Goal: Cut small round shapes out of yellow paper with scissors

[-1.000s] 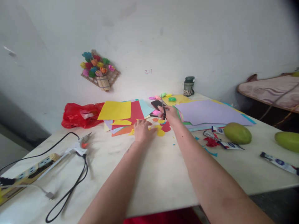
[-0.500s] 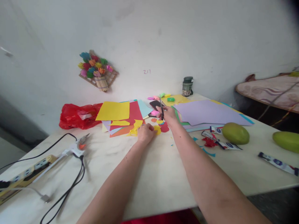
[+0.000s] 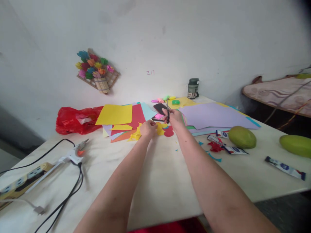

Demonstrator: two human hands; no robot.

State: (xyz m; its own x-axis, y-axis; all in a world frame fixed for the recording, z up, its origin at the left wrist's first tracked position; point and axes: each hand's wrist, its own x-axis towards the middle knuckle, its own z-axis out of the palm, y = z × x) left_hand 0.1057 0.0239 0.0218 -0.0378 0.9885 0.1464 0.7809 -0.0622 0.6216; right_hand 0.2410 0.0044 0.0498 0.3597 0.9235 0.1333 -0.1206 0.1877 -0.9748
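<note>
Gripping the scissors (image 3: 168, 117), the right hand (image 3: 176, 119) has its fingers closed around the dark handles, and the blades point up, away from the person! Over to the left hand (image 3: 147, 129): fingers curled, thumb side turned towards the scissors, down low at the yellow cut-outs (image 3: 160, 130). Whether it pinches any paper, we cannot tell; the fingertips are too small and partly hidden.

The two hands are near each other but apart, and between them lie those yellow cut-outs, with a red cut-out (image 3: 168, 132) just beside, all on the pale worktop (image 3: 165, 181). Crumpled yellow scraps (image 3: 135, 134) sit against the left hand's outer side, and behind them, what a spread of colour! A yellow sheet (image 3: 116, 114) overlaps a red sheet (image 3: 138, 117), with a pale blue sheet (image 3: 147, 111) alongside.

Just beyond the right hand, there's a dark phone (image 3: 159, 107), and out to its right a big lilac sheet (image 3: 216, 117) tops a stack of papers. Blue scraps (image 3: 215, 158) lie nearer the person, close to small printed packets (image 3: 234, 150) and a green fruit (image 3: 242, 137).

Across on the far left, a red plastic bag (image 3: 75, 122) slumps near the wall, a white glue gun (image 3: 75, 154) rests in front of it, and a power strip (image 3: 26, 181) lies nearer still.
</note>
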